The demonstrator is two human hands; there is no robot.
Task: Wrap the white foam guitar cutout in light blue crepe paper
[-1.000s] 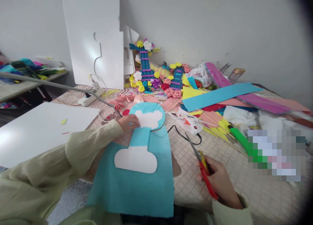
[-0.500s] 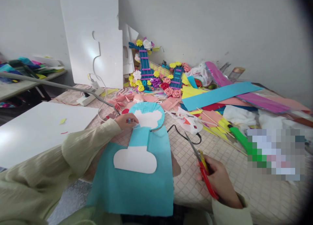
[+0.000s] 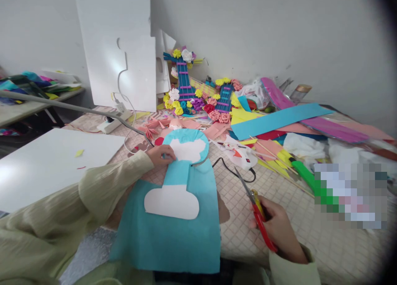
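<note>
A turquoise paper sheet lies in front of me over the table edge, wrapped round a white foam cut-out shaped like a guitar body. My left hand pinches the paper at the left of the cut-out's narrow neck, fingers closed on it. My right hand rests on the table to the right, closed on red-handled scissors whose blades point up and left, away from the paper.
White foam boards stand against the wall and lie at left. A power strip with cables, paper-flower guitar models, coloured paper strips, sticks and a green tool crowd the table's far side.
My left hand's fingers shifted slightly on the paper at the cut-out's neck. The right hand with the scissors stayed still.
</note>
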